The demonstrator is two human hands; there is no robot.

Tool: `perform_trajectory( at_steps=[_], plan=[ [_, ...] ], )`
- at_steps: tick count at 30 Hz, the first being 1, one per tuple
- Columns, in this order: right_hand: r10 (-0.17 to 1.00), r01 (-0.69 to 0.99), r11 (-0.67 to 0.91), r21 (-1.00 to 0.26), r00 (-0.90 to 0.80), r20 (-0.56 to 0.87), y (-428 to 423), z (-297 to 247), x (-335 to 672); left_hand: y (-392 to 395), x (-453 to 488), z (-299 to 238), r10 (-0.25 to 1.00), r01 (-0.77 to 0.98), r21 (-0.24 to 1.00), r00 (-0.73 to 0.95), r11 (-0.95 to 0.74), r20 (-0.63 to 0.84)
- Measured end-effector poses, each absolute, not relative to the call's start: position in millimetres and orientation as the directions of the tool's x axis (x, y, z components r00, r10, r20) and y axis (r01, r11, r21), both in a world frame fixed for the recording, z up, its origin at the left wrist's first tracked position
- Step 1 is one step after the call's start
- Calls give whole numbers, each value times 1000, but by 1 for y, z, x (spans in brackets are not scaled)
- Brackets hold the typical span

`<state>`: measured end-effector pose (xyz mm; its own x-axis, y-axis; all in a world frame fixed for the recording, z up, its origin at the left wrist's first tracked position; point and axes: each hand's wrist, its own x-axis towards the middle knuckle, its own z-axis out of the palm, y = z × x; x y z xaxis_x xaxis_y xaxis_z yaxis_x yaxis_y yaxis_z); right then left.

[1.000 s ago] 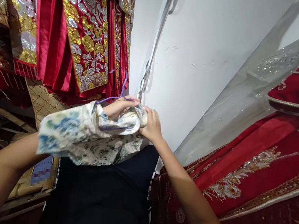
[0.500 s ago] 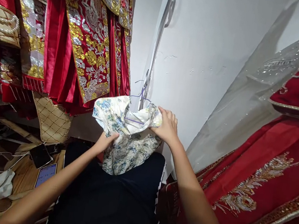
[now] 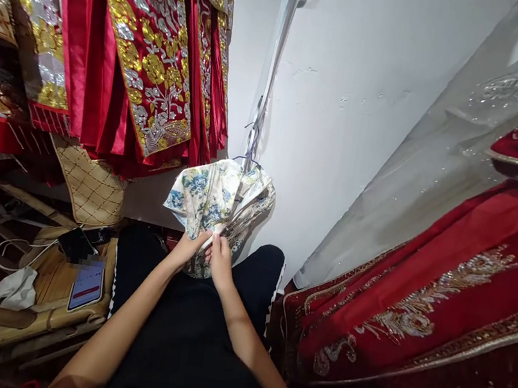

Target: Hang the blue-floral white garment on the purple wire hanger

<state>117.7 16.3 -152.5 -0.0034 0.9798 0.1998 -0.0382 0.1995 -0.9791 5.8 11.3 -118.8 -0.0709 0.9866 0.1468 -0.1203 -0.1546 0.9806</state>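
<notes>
Black trousers point(image 3: 187, 345) fill the foreground as both bare forearms stretch forward over them and meet, wrists close together, at the lower edge of a cream satin garment printed with blue and green flowers point(image 3: 212, 197). The left hand point(image 3: 190, 247) has its fingers curled shut on the hem, palm turned inward. The right hand point(image 3: 219, 263), touching it, pinches the same hem between thumb and fingers, knuckles up. The garment hangs bunched and folded on a thin purple wire hanger point(image 3: 249, 148), whose hook rises beside a clear plastic strip point(image 3: 273, 73) on the white plaster wall point(image 3: 350, 104), just right of a rack of red satin robes embroidered in gold and silver point(image 3: 147, 60). Its cloth is glossy and creased, with a darker patterned layer showing underneath. To the right, well apart, lies red cloth with gold embroidery point(image 3: 443, 293) under a clear plastic cover point(image 3: 441, 150). At lower left a smartphone with a lit screen point(image 3: 87, 285) rests on a pale wooden chair point(image 3: 42, 307) near a white cable point(image 3: 7, 247) and crumpled white tissue point(image 3: 10, 293). The fingertips are buried in the folds, so exactly what they grip within the hem cannot be made out. The hanger's shoulders are hidden inside the garment, what its hook hangs from is unclear, and the phone's screen is blurred
</notes>
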Motion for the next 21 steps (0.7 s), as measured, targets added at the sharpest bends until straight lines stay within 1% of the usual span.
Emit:
perform_trajectory(
  at_steps=[3, 5, 10, 12, 17, 21],
  plan=[
    [965, -48, 253, -966, 82, 248, 20, -147, 127, 6, 5, -114, 993, -216, 969, -21, -117, 115],
    [955, -62, 284, -957, 108, 277, 23, -138, 136, 3, 4, -110, 996, -282, 957, 24, -76, 86],
    [936, -83, 353, -932, 31, 351, 22, -118, 154, -3, 3, -104, 994, -393, 918, 112, 57, -14],
    [940, -111, 338, -934, 5, 340, 21, -113, 159, -5, 3, -102, 990, -409, 906, 130, 107, -58],
    [978, -159, 197, -968, -35, 205, 20, -107, 159, -9, 5, -100, 971, -380, 900, 190, 212, -148],
    [973, -194, 219, -956, -23, 228, 16, -106, 157, -8, 7, -102, 969, -340, 913, 170, 227, -178]
  ],
)
